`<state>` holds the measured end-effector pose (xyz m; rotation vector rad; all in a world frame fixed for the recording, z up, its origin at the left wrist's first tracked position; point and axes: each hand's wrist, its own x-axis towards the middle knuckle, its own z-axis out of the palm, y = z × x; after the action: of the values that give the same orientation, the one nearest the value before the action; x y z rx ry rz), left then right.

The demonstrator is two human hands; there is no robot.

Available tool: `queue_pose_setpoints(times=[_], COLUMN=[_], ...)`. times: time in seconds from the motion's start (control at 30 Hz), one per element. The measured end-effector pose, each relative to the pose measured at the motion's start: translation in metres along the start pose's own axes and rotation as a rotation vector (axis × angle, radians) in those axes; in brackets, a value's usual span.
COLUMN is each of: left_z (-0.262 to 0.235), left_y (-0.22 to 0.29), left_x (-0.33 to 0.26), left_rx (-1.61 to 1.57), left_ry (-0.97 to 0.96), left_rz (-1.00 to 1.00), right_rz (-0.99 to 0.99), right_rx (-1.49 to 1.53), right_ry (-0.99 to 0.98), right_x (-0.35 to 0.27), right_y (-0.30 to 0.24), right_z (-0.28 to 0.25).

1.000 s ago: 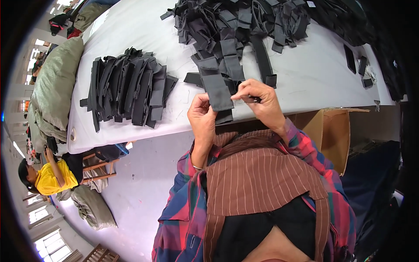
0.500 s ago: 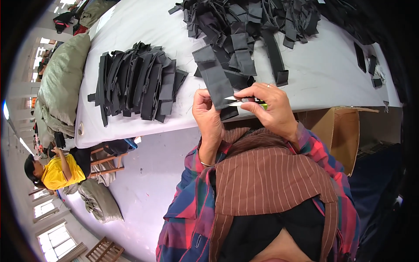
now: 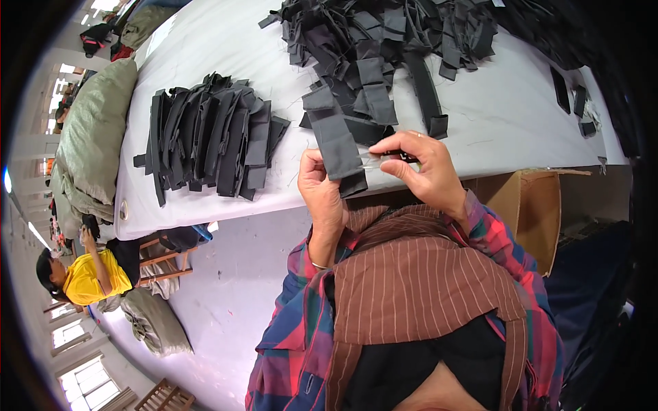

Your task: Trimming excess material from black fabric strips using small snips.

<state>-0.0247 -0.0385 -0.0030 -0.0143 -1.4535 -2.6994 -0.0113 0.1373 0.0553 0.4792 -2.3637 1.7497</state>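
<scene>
You are stationed in what appears to be a textile workshop. The white-covered surface (image 3: 493, 127) before you carries a heap of dark fabric strips (image 3: 391, 31) and, to the left, a bundle of similar strips (image 3: 205, 137) set side by side. A bulging sack (image 3: 96, 123) lies along the surface's left edge; a second full sack (image 3: 156, 322) rests on the floor (image 3: 233, 274), near a co-worker (image 3: 96, 279) in yellow. Large windows (image 3: 89, 383) show at the lower left of your view.
</scene>
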Motion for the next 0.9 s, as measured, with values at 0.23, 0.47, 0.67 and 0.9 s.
queue_pose_setpoints(times=[0.23,0.47,0.67,0.9], left_z=[0.001,0.0,0.008,-0.018], left_y=[0.001,-0.001,-0.001,-0.01], left_x=[0.0,-0.002,-0.008,0.001], left_rx=[-0.034,0.014,0.297,0.029], left_ry=[-0.028,-0.035,-0.17,-0.115], left_rz=[-0.051,-0.049,0.095,-0.277], right_rz=[-0.1,-0.124,0.232,-0.168], right_rx=[-0.212,-0.214,0.17,-0.255], right_ry=[0.009,0.083,-0.036,-0.096], right_x=[-0.004,-0.002,0.005,-0.012], right_y=[0.002,0.01,0.014,0.017], right_z=[0.004,-0.001,0.01,0.013])
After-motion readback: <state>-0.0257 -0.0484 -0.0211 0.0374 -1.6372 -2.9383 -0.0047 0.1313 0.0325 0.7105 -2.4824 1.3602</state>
